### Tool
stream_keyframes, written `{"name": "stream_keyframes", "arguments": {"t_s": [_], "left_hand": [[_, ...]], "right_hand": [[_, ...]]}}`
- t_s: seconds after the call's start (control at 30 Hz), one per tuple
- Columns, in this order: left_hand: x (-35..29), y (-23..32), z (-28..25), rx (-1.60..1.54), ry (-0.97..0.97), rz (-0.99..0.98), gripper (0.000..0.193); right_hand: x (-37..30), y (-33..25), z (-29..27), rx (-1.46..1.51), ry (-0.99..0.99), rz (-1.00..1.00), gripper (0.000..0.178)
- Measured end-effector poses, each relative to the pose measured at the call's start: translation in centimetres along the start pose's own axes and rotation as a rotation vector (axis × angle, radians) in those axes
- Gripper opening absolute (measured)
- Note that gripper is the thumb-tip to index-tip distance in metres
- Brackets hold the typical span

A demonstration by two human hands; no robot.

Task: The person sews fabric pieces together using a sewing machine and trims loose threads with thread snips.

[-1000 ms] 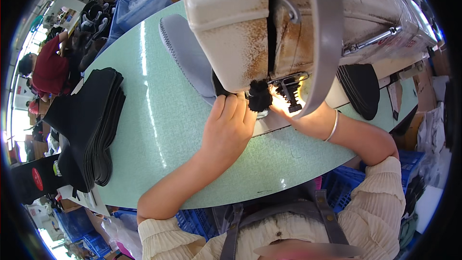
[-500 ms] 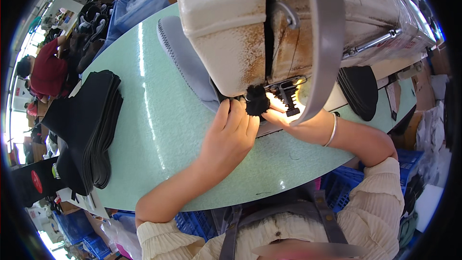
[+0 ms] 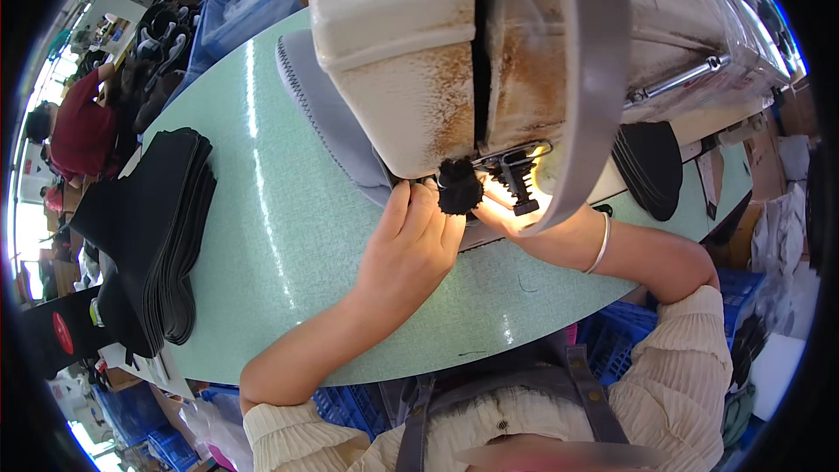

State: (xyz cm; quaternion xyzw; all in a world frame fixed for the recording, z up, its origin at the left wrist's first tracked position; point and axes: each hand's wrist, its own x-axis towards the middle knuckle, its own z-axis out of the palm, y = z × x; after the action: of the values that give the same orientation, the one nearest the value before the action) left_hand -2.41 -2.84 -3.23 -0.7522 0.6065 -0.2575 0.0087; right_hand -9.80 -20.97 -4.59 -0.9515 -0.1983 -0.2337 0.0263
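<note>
A sewing machine [image 3: 393,79] with a worn, rust-stained cream head stands over the pale green table. Beneath the head lies a grey fabric piece [image 3: 328,114] with dark zigzag stitching along its curved edge. My left hand [image 3: 412,232] has its fingers bent together at the near, dark edge of this piece, close to a fuzzy black pad [image 3: 460,186] on the machine. My right hand [image 3: 551,232], a bangle at its wrist, reaches in by the lit needle area. Its fingertips are hidden behind the pad and the machine's black spring screw [image 3: 523,188].
A stack of black fabric pieces [image 3: 153,227] lies on the table's left side. Another black stack [image 3: 648,166] is right of the machine. Blue crates [image 3: 612,332] stand below the table edge. A person in dark red [image 3: 83,127] is at the far left.
The whole scene has shifted slightly left in the picture. Both hands keep nearly the same place at the machine; the fabric piece shows little movement of its own.
</note>
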Motion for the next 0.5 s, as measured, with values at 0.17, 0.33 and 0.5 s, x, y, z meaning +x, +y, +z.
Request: {"name": "stream_keyframes", "arguments": {"t_s": [0.17,0.33,0.5], "left_hand": [[0.1,-0.3,0.0,-0.045,-0.055,-0.034,0.027],[0.2,-0.5,0.3,-0.075,-0.021,-0.042,0.025],[0.2,-0.4,0.5,-0.155,0.048,-0.078,0.025]], "right_hand": [[-0.3,0.6,0.8,0.215,-0.004,0.103,0.023],[-0.5,1.5,2.2,0.587,0.149,0.199,0.021],[-0.6,1.5,1.6,0.615,0.048,0.252,0.026]]}}
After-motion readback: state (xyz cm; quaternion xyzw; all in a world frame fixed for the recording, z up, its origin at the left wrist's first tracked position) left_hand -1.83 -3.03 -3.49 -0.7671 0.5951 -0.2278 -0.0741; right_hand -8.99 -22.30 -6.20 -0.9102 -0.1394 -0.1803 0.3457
